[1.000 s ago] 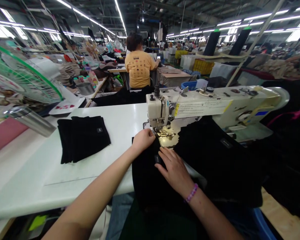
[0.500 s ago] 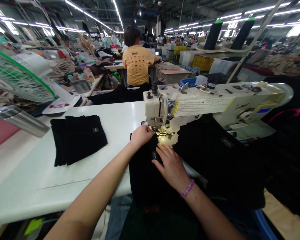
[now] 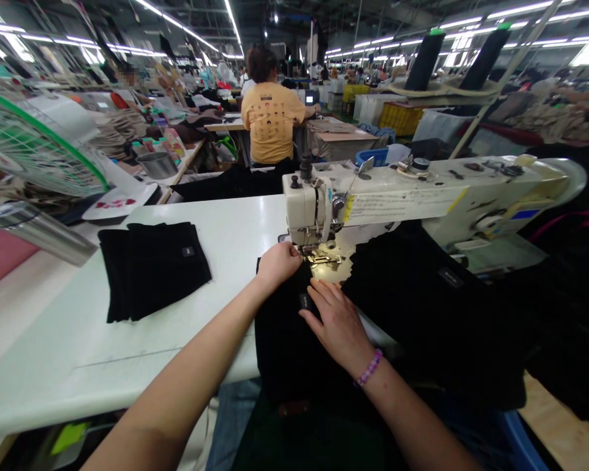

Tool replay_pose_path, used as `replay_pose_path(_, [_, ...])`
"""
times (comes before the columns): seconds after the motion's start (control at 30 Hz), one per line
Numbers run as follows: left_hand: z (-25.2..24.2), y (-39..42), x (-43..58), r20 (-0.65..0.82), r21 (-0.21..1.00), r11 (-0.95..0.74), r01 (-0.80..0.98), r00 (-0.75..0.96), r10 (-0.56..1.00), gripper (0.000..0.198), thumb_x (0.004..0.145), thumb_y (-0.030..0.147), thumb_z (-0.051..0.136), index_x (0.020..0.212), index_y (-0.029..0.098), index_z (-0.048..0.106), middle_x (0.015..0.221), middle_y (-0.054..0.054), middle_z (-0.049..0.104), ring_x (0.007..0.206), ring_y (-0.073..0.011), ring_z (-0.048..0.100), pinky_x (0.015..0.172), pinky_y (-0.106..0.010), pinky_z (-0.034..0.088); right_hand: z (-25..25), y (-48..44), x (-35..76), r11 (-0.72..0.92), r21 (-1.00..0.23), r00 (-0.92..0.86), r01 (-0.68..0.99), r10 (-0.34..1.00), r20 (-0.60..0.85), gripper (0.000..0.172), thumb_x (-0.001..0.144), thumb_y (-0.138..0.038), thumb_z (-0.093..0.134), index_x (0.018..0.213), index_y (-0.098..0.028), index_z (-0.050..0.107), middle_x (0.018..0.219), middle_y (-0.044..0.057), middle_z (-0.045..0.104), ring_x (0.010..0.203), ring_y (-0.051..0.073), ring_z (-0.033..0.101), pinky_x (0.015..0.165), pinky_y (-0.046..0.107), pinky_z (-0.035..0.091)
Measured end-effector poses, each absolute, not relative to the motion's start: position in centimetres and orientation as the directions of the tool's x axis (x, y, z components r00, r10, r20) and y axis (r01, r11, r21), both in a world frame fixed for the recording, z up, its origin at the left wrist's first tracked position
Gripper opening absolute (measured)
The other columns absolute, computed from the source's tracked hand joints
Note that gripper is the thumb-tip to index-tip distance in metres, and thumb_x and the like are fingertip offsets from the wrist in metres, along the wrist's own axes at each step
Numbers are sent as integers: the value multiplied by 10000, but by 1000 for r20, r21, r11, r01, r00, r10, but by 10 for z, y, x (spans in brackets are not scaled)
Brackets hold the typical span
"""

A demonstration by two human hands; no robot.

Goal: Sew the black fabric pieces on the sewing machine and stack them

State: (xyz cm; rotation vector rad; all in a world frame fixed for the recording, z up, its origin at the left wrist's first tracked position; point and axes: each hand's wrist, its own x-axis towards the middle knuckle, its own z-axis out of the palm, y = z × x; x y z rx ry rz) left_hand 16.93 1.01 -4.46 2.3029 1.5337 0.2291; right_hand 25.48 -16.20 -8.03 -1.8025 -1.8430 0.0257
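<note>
A black cloth (image 3: 279,333) with a small dark label (image 3: 305,301) lies under the head of a white sewing machine (image 3: 397,196). Beside the needle area, my left hand (image 3: 281,263) is closed, its fingertips pinching the cloth's upper edge. My right hand (image 3: 336,320) lies on the cloth with its fingers spread, close to the label and below the lit metal plate (image 3: 328,260). More black fabric (image 3: 422,294), with its own label, is draped to the right of the machine's needle end.
Folded black pieces (image 3: 154,271) rest on the white table (image 3: 226,261) at the left. Behind them stand a steel bottle (image 3: 46,232) and a green-rimmed fan (image 3: 39,144). A person in a yellow shirt (image 3: 271,121) sits ahead. Thread cones (image 3: 425,60) stand at the upper right.
The view has shifted slightly. Both hands keep nearly the same pose and place on the cloth.
</note>
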Motion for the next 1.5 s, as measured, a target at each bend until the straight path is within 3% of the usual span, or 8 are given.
replay_pose_path(0.3, [-46, 8, 167, 50, 374, -431, 821, 447, 893, 185, 850, 268, 556, 819, 180, 716, 865, -116, 740, 845, -279, 701, 764, -354, 519, -81, -161, 254, 103, -384, 56, 918, 923, 381, 369, 930, -251, 633, 1263, -96, 620, 1367, 152, 620, 1296, 307, 537, 1132, 511, 428])
replay_pose_path(0.47, [-34, -31, 140, 195, 376, -544, 751, 509, 838, 349, 860, 233, 609, 1197, 148, 634, 1241, -154, 643, 1179, -306, 589, 1037, -446, 443, -83, -164, 258, 123, -408, 52, 905, 919, 392, 333, 947, -236, 590, 1251, -106, 628, 1362, 168, 618, 1297, 316, 536, 1114, 522, 434])
replay_pose_path(0.67, [-57, -143, 64, 636, 488, -741, 461, 394, 664, 322, 882, 176, 594, 1194, 203, 521, 1123, -83, 608, 1062, -218, 595, 952, -384, 500, -75, -197, 249, 322, -494, 47, 808, 800, 598, 399, 890, -51, 441, 1235, -164, 606, 1274, 127, 660, 1205, 240, 597, 1091, 494, 451])
replay_pose_path(0.83, [-97, -204, 26, 569, 461, -629, 626, 336, 751, 390, 810, 293, 706, 1123, 189, 498, 1007, -77, 578, 911, -224, 584, 786, -361, 525, -61, -224, 231, 547, -425, -226, 721, 766, 602, 527, 774, -35, 471, 1270, -180, 575, 1310, 118, 620, 1256, 253, 545, 1120, 540, 402])
replay_pose_path(0.97, [-102, -206, 29, 400, 498, -464, 733, 281, 872, 161, 838, 279, 655, 876, 214, 513, 818, -17, 575, 757, -192, 565, 685, -317, 473, -64, -221, 216, 570, -335, -320, 750, 756, 570, 339, 884, -59, 513, 1172, -185, 642, 1175, 98, 674, 1155, 229, 576, 1092, 485, 430])
replay_pose_path(1.1, [-86, -204, 32, 428, 566, -476, 673, 254, 867, 149, 868, 180, 559, 739, 216, 495, 709, 4, 539, 682, -160, 534, 627, -277, 423, -68, -218, 209, 613, -297, -322, 732, 696, 643, 190, 924, -84, 555, 1043, -166, 678, 917, 62, 675, 922, 200, 587, 936, 417, 505])
replay_pose_path(1.3, [-73, -212, 32, 499, 655, -512, 556, 190, 845, 99, 851, 136, 571, 782, 204, 551, 713, 6, 551, 654, -137, 543, 603, -254, 424, -65, -222, 211, 644, -263, -359, 718, 667, 653, 289, 923, -87, 548, 1157, -190, 683, 877, 47, 637, 868, 189, 572, 925, 430, 509])
replay_pose_path(1.5, [-70, -216, 34, 414, 758, -430, 490, 147, 898, 87, 835, 149, 564, 771, 204, 586, 699, 11, 553, 614, -128, 523, 563, -247, 402, -61, -221, 212, 641, -252, -359, 725, 664, 656, 289, 922, -93, 544, 1127, -217, 704, 851, 38, 624, 840, 182, 578, 918, 428, 515])
